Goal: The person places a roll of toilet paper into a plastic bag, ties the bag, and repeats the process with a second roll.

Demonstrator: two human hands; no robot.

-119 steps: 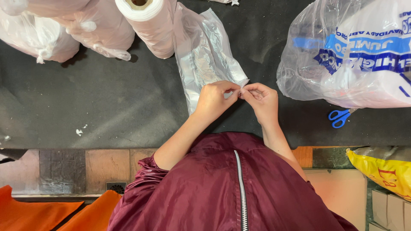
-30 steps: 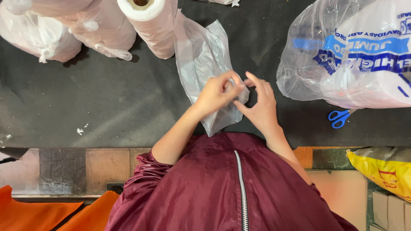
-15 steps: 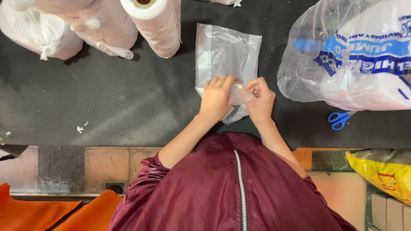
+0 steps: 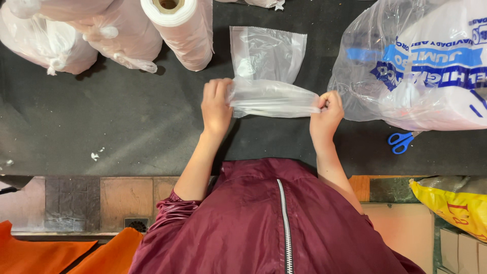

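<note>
- The clear plastic bag lies flat on the dark tabletop, its near end pulled taut between both hands.
- The left hand is closed, fingers curled over the bag's left near corner.
- The right hand is closed in a pinch on the bag's right near corner.
- The bag looks empty; nothing shows through its film.
- Left of the bag stands a roll of plastic film, and further left lie tied pinkish plastic bundles.
- Right of the bag sits a large clear sack with a white printed package inside.
- Blue-handled scissors lie just below that sack, near the right hand.
- A yellow bag sits off the tabletop, further right.
</note>
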